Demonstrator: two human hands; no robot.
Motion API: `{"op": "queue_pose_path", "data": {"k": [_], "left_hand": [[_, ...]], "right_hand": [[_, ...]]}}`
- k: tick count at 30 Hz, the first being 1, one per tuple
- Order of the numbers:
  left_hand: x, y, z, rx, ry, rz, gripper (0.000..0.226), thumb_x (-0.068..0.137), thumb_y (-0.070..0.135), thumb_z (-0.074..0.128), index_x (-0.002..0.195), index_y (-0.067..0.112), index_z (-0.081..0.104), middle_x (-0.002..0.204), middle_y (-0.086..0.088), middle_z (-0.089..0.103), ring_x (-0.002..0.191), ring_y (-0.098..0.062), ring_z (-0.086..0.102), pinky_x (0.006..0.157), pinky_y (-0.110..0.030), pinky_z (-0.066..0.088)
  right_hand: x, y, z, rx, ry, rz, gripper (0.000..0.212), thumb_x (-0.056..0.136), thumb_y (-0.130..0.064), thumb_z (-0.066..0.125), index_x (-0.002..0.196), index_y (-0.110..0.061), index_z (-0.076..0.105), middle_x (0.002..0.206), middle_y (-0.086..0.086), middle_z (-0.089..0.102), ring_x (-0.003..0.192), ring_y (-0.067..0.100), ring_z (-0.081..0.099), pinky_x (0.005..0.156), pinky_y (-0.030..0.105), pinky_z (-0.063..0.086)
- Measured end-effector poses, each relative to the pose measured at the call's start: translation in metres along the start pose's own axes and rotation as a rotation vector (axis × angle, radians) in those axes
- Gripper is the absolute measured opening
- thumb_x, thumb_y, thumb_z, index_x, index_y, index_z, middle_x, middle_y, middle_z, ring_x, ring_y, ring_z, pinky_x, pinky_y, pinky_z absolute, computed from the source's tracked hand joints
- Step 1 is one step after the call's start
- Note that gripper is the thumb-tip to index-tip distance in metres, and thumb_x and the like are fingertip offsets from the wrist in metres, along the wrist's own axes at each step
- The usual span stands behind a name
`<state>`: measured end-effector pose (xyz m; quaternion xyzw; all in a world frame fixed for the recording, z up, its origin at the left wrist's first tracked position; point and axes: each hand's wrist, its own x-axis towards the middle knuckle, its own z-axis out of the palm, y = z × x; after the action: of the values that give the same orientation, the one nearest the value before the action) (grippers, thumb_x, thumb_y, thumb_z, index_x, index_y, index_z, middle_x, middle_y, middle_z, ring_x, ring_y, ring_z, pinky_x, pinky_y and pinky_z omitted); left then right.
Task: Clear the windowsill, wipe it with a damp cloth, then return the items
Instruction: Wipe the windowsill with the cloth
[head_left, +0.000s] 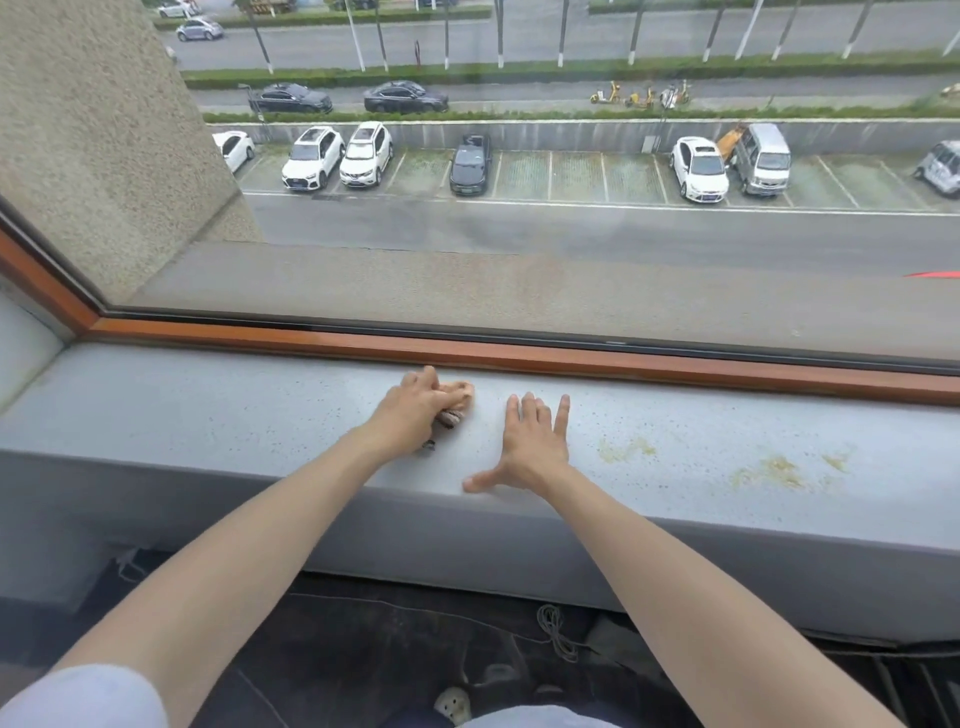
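- Forearms (260, 545) bare, both reaching forward from the bottom edge; pale sleeve (78, 696) at lower left.
- Sill (208, 415): long grey speckled ledge running the full width under the window frame (519, 356). No items stand on the part in view, so clearing looks done.
- Wiping looks under way, not finished: yellowish stains (774, 470) lie on the sill's right stretch, well apart from the cloth. The left stretch shows no such marks.
- Returning the items is left to do; none of them is in view.
- Right hand (530, 447) lies flat on the sill just right of the cloth, not touching it. Fingers (561, 415) straight and spread, thumb splayed out near the front edge. It holds nothing; likely a brace.
- Left hand (410, 410) sits on the cloth near the back of the sill, close to the frame. Its fingers are bent over the cloth and bunch it against the surface.
- Cloth (457, 400): small tan wad with a darker striped part, mostly hidden under the left hand, showing at its right side.
- Judgement: the next strokes need to go right, toward the stains.
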<state>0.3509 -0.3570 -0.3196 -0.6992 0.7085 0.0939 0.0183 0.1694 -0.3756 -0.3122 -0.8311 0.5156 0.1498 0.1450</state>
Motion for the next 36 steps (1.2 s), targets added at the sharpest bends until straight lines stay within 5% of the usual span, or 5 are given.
{"op": "queue_pose_path", "data": {"k": [10, 16, 23, 29, 36], "left_hand": [[-0.053, 0.034, 0.036, -0.091, 0.166, 0.097, 0.059, 0.076, -0.005, 0.06, 0.124, 0.03, 0.062, 0.108, -0.013, 0.05, 0.098, -0.032, 0.047, 0.07, -0.036, 0.041], [-0.066, 0.01, 0.037, -0.086, 0.209, -0.442, 0.065, 0.081, -0.007, 0.046, 0.135, 0.031, 0.047, 0.115, -0.008, 0.038, 0.103, -0.026, 0.04, 0.078, -0.035, 0.042], [-0.099, 0.061, 0.054, 0.001, 0.166, -0.184, 0.068, 0.084, -0.005, 0.047, 0.141, 0.031, 0.035, 0.12, -0.007, 0.038, 0.111, -0.024, 0.038, 0.086, -0.033, 0.042], [-0.119, 0.004, 0.049, -0.087, 0.186, -0.538, 0.069, 0.08, -0.007, 0.045, 0.137, 0.032, 0.042, 0.117, -0.008, 0.036, 0.104, -0.025, 0.037, 0.082, -0.034, 0.042], [-0.161, 0.051, 0.072, -0.05, 0.057, -0.05, 0.081, 0.078, -0.008, 0.049, 0.144, 0.035, 0.031, 0.124, -0.002, 0.034, 0.11, -0.019, 0.034, 0.082, -0.028, 0.042]], "right_hand": [[-0.003, 0.005, 0.017, 0.053, 0.017, 0.016, 0.141, 0.053, -0.086, 0.059, 0.152, -0.009, -0.004, 0.159, 0.01, -0.003, 0.147, 0.024, -0.009, 0.109, 0.056, -0.023], [-0.008, 0.012, 0.025, 0.023, 0.004, 0.004, 0.14, 0.055, -0.085, 0.06, 0.151, -0.008, -0.005, 0.159, 0.012, -0.003, 0.147, 0.025, -0.01, 0.106, 0.054, -0.025], [-0.02, 0.006, 0.032, 0.019, -0.002, 0.001, 0.141, 0.057, -0.086, 0.057, 0.15, -0.006, -0.012, 0.159, 0.014, -0.007, 0.147, 0.026, -0.013, 0.108, 0.055, -0.022], [-0.042, 0.002, 0.04, -0.061, 0.033, 0.007, 0.131, 0.068, -0.084, 0.048, 0.149, -0.003, -0.015, 0.157, 0.021, -0.01, 0.146, 0.03, -0.016, 0.105, 0.054, -0.026], [-0.053, -0.004, 0.058, -0.086, 0.055, -0.131, 0.122, 0.071, -0.085, 0.041, 0.151, -0.004, -0.001, 0.156, 0.022, 0.008, 0.147, 0.029, -0.001, 0.106, 0.055, -0.025]]}}
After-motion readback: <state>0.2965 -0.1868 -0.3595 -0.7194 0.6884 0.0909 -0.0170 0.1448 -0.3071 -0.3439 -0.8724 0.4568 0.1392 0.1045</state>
